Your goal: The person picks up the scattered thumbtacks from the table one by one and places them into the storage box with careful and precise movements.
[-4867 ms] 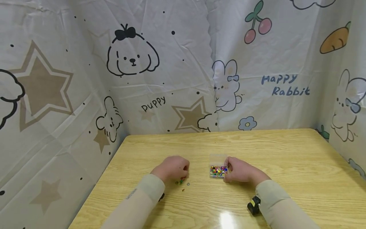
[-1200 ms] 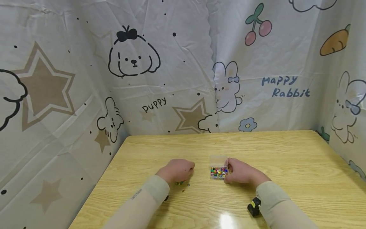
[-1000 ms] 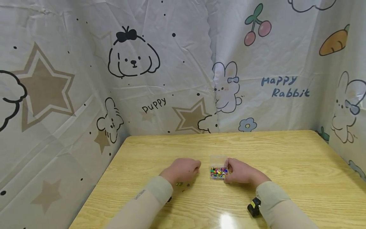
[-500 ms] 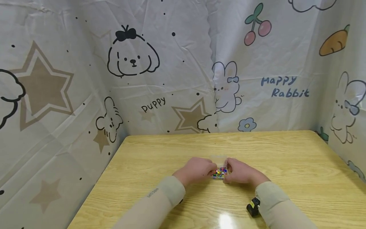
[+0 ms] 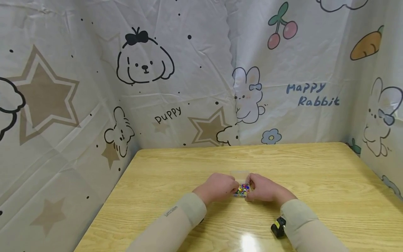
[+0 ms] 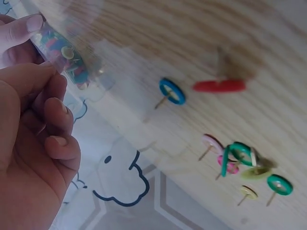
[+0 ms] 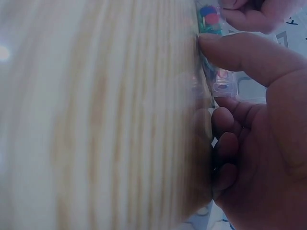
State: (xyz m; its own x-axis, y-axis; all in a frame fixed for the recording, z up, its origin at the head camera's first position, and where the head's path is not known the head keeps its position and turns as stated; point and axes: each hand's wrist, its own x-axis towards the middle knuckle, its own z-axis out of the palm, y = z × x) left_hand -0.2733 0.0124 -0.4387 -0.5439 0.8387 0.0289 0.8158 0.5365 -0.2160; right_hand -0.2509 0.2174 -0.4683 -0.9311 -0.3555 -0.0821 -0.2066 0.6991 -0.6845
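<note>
A small clear plastic box (image 5: 240, 175) with its lid raised holds colourful thumbtacks (image 5: 244, 189). My right hand (image 5: 263, 188) grips its right side, thumb at the near edge and the other fingers curled behind. At the left end of the box is my left hand (image 5: 218, 187), its fingers bent and thumb and index tips close together over the contents; I cannot tell whether a thumbtack is between them. In the left wrist view, loose thumbtacks lie on the wood: a blue one (image 6: 171, 92), a red one (image 6: 219, 86), a green one (image 6: 279, 184) and several others. The left arm hides them in the head view.
The wooden table (image 5: 302, 168) runs back to a printed curtain (image 5: 201, 87) that stands around its back and sides. A black device (image 5: 278, 227) sits under the right sleeve's cuff.
My left hand has moved right from the loose thumbtacks to the left end of the box, and has stayed there for the last half second. My right hand keeps its grip on the box.
</note>
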